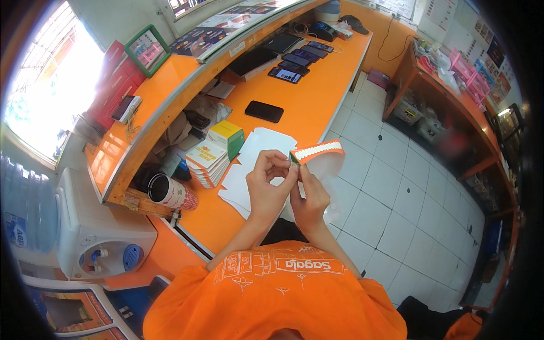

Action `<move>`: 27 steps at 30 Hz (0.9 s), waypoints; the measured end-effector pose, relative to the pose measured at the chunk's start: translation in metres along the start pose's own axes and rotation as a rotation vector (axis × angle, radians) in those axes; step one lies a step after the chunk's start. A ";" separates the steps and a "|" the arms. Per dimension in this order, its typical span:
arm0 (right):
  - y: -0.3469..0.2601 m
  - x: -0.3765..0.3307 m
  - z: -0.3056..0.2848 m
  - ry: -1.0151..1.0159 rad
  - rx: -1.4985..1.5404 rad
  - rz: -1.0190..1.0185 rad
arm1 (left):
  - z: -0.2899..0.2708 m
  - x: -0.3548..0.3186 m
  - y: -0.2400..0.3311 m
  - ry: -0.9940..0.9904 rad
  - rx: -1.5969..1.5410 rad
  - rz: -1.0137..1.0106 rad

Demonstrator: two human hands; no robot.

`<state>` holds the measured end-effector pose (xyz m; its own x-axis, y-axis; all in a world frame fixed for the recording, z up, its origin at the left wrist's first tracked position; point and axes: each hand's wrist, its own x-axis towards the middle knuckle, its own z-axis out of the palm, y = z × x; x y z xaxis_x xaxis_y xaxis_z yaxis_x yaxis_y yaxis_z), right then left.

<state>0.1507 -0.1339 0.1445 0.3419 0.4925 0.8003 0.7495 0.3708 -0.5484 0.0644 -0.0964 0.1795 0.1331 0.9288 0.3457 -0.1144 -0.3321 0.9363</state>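
Both hands are raised over the front of the orange counter point(314, 127). My left hand point(266, 184) pinches the green corner of a thin card carton piece point(326, 149), orange with a white toothed strip. Close against it, my right hand point(311, 198) grips the same piece from below, fingers closed. White card, partly see-through from blur, hangs beneath the right hand. Beside my left hand lie white card blanks point(243, 175) in an uneven pile. Left of these stand a stack of folded white-and-orange cartons point(207, 164) and a yellow-and-green box point(226, 136).
Several phones point(285, 75) lie farther along the counter, with one black phone point(264, 111) nearer. A patterned paper cup point(173, 192) stands by the shelf edge. At left is a white water dispenser point(102, 226). Tiled floor point(391, 187) runs to a second counter point(442, 85) at right.
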 end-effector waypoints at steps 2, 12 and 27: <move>0.001 -0.001 0.000 -0.005 0.017 0.017 | 0.000 -0.001 0.001 -0.024 0.009 -0.031; 0.001 0.003 -0.004 0.010 0.069 0.030 | -0.001 -0.005 0.000 -0.064 -0.080 -0.077; 0.001 -0.010 -0.006 -0.006 0.656 0.542 | -0.001 -0.011 -0.017 -0.204 0.539 0.373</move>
<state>0.1518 -0.1431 0.1376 0.5547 0.7369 0.3865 0.0022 0.4632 -0.8863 0.0640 -0.1011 0.1599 0.3690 0.7046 0.6061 0.3099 -0.7081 0.6345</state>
